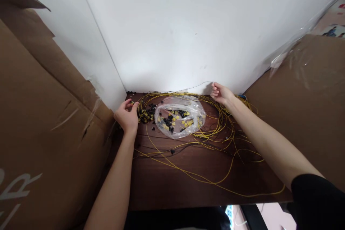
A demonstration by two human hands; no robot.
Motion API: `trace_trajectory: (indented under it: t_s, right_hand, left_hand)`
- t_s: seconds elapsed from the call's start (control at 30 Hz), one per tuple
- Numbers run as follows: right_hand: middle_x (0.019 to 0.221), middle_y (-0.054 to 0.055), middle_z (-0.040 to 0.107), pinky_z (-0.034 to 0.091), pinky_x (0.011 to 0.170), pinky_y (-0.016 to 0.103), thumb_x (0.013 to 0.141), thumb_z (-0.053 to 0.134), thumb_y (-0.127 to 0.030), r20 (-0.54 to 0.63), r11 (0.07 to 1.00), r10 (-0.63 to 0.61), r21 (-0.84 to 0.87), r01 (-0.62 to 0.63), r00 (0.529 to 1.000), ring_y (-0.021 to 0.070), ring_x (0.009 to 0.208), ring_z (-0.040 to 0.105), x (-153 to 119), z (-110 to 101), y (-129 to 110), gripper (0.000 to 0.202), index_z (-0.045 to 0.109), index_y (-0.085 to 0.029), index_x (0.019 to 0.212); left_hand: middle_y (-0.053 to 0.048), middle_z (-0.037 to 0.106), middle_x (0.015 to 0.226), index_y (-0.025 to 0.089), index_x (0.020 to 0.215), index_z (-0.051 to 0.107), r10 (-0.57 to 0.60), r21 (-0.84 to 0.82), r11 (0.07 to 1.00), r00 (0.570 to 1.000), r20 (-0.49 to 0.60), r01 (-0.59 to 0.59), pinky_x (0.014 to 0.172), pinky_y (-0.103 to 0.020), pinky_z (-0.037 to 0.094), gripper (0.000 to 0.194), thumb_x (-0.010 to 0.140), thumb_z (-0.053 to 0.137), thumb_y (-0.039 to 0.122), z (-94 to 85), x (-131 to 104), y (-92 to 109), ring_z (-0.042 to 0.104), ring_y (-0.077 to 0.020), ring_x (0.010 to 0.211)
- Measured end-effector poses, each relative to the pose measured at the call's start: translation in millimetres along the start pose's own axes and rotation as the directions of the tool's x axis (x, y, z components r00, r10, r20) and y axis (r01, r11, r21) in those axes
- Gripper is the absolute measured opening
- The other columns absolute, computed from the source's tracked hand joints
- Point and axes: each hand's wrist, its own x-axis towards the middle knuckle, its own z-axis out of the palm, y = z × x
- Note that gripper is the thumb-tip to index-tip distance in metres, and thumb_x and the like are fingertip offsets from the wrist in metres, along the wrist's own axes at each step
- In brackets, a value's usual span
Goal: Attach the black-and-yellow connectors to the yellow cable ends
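My left hand [126, 115] is at the left end of the wire bundle, its thumb and fingers curled around a small black and yellow connector [132, 103] that is partly hidden. Raised above the right side of the bundle, my right hand [221, 94] pinches a thin dark wire [201, 85], which runs leftward in front of the white wall. Black and yellow connectors [145, 115] are heaped beside my left hand. More of them lie in a clear plastic bag [176, 134] between the hands. Yellow and black wires [219, 125] loop behind and to the right of the bag.
Everything rests on a dark brown tabletop [161, 183]. A white wall [172, 32] closes off the back. Large cardboard stands on the left [48, 107] and right [304, 104]. Loose yellow wires [185, 170] trail toward the front edge.
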Motion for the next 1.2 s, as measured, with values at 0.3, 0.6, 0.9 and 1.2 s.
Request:
trace_trajectory:
  t_s: [0.3, 0.6, 0.9, 1.2]
  right_hand:
    - [0.058, 0.000, 0.059, 0.049, 0.046, 0.011, 0.092, 0.033, -0.007, -0.126, 0.998, 0.056, 0.018, -0.054, 0.990, 0.0046, 0.048, 0.055, 13, 8, 28, 0.031, 0.044, -0.017, 0.065]
    - [0.054, -0.001, 0.059, 0.045, 0.039, 0.013, 0.079, 0.053, -0.002, -0.159, 0.978, -0.086, -0.204, 0.052, 0.984, 0.0052, 0.044, 0.052, 10, 12, 26, 0.017, 0.050, -0.016, 0.069]
    - [0.058, -0.002, 0.060, 0.041, 0.051, 0.023, 0.066, 0.059, -0.003, 0.129, 0.579, -0.426, -0.721, 0.380, 0.895, 0.0113, 0.052, 0.053, -20, 2, 12, 0.028, 0.051, -0.018, 0.088]
    - [0.085, 0.007, 0.061, 0.042, 0.073, 0.030, 0.067, 0.038, 0.001, 0.619, -0.076, -0.534, -0.713, 0.697, 0.576, 0.0176, 0.079, 0.056, -55, 51, 15, 0.032, 0.053, -0.018, 0.088]
  left_hand:
    - [-0.008, 0.069, 0.077, 0.012, 0.097, 0.069, 0.071, 0.114, 0.990, 0.994, 0.078, -0.080, 0.076, -0.033, 0.046, 0.032, 0.070, 0.066, 0.028, -1.7, -2, 2, 0.063, -0.0219, 0.074]
    - [-0.009, 0.061, 0.084, 0.020, 0.085, 0.071, 0.099, 0.401, 0.903, 0.984, 0.149, -0.152, 0.066, -0.034, 0.042, 0.023, 0.069, 0.068, 0.036, -6.0, -9, 10, 0.056, -0.0256, 0.077]
    - [-0.016, 0.058, 0.091, 0.019, 0.083, 0.072, 0.095, 0.508, 0.845, 0.982, 0.163, -0.166, 0.064, -0.043, 0.042, 0.028, 0.071, 0.066, 0.044, -5.9, -11, 10, 0.050, -0.0346, 0.087]
    - [-0.017, 0.059, 0.100, 0.017, 0.094, 0.072, 0.066, 0.592, 0.785, 0.974, 0.215, -0.184, 0.068, -0.046, 0.045, 0.037, 0.077, 0.056, 0.046, -8.9, -14, 18, 0.049, -0.0370, 0.096]
